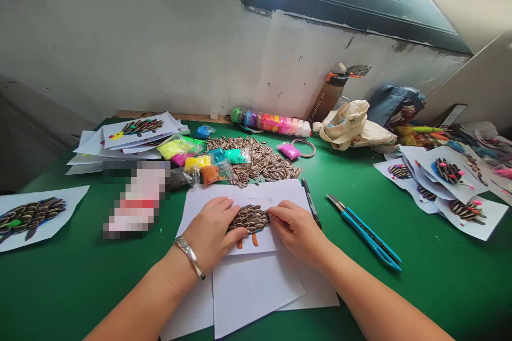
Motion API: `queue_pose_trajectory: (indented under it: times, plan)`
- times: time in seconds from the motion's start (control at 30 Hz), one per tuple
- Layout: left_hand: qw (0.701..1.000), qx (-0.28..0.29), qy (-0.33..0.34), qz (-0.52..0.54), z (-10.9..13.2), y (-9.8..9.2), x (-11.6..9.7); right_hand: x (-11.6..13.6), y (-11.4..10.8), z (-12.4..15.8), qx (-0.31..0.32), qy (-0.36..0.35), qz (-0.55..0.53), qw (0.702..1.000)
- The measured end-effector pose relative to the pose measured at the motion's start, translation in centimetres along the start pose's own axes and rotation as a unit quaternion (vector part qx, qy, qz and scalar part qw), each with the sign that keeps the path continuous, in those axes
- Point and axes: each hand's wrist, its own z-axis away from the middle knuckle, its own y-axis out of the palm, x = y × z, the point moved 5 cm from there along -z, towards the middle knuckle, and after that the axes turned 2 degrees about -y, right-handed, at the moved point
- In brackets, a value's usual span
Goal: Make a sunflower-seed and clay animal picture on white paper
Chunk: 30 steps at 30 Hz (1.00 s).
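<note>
Lower centre of frame: left hand (pixel 210 234), wearing a silver bangle (pixel 190 258), and right hand (pixel 294 229) lie flat, fingers (pixel 236 233) extended and close together, neither gripping. Both bear on opposite ends of a striped sunflower-seed shape (pixel 248 218), fingertips at its edges. Step in hand, as judged: pressing the seeds down onto the paper card (pixel 260 242).

Seeds overlap in rows; two orange clay strips (pixel 247 241) project below. Card rests on loose white paper sheets (pixel 252 293), on a green table (pixel 420 287).

Just right of the right hand: a pen (pixel 311 202), then a blue utility knife (pixel 370 232). Centre, beyond the card: heap of loose seeds (pixel 256 160), with bagged coloured clay (pixel 174 149) at its left. Far left and far right: finished seed pictures (pixel 32 217) (pixel 450 173). Along the far edge: a row of clay tubs (pixel 270 122), a canvas tote (pixel 352 125), a bottle (pixel 332 93).
</note>
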Motion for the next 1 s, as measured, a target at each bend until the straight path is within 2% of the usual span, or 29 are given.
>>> queue_pose_trajectory:
  times: [0.33, 0.53, 0.67, 0.8, 1.0]
  plan:
    - [1.000, -0.009, 0.008, -0.002, 0.0, -0.2, -0.1, 0.0, -0.1, -0.1, 0.006, -0.004, -0.006, 1.000]
    - [0.999, -0.036, 0.009, 0.017, -0.1, -0.5, 0.7, -0.9, -0.4, -0.2, -0.057, 0.004, -0.041, 0.998]
    - [0.998, -0.044, -0.023, 0.026, -0.1, -0.8, 1.7, 0.0, -0.5, -0.1, -0.077, -0.037, -0.013, 0.996]
    - [0.996, -0.079, -0.027, 0.039, 0.0, -1.5, 2.2, 1.8, 0.0, 0.0, -0.050, -0.111, 0.066, 0.990]
    - [0.991, -0.123, -0.038, 0.041, 0.0, -2.6, 2.3, 4.5, 2.1, -0.2, 0.040, -0.185, 0.165, 0.968]
